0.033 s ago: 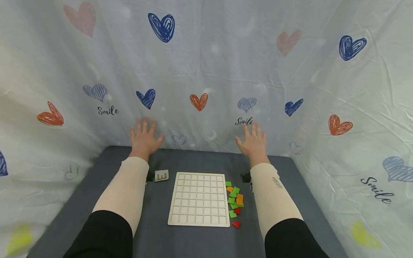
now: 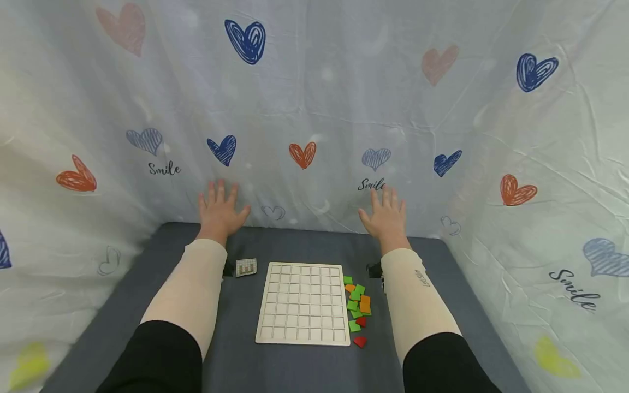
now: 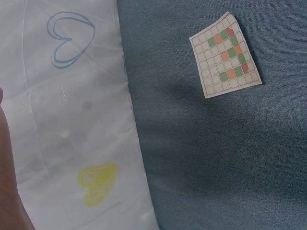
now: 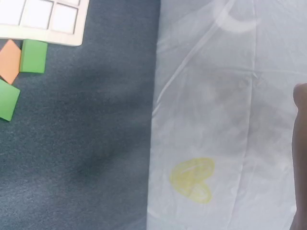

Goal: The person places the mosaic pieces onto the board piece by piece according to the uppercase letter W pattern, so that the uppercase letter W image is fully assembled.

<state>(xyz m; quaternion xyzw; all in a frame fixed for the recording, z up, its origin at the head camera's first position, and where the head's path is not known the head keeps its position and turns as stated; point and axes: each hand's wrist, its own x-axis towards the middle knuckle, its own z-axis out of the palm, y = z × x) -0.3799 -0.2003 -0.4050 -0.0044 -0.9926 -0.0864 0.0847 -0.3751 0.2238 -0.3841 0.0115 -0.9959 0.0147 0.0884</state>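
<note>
Starting on the left, we have the left hand (image 2: 220, 215), fingers straight and fanned wide, nothing in them; whether they touch the curtain (image 2: 324, 103) behind, we can't tell. Closer to the person than those fingers, and a little to their right, lies the patterned card (image 3: 226, 58), slightly curled at one corner: a left sleeve (image 2: 184, 295) drawn back low could snag it, and print that small invites a miscounted cell. Between the two sets of fingers, again nearer the person, sits the gridded board (image 2: 302, 304), its cells bare; a bump from either forearm might twist it out of line. Just right of it, on the near side of the right fingers, here's the jumble: green pieces (image 2: 352, 305), orange pieces (image 2: 365, 300) and red pieces (image 2: 361, 322), some overlapping, so a hurried grab could drag two together or scatter the lot. The lone red piece (image 2: 360, 342), farthest from the fingertips, looks easy to overlook or flick away. And out right, the right hand (image 2: 386, 218), fingers straight, thumb spread, gripping nothing; if it swings back carelessly, its wrist could plough through that heap.
</note>
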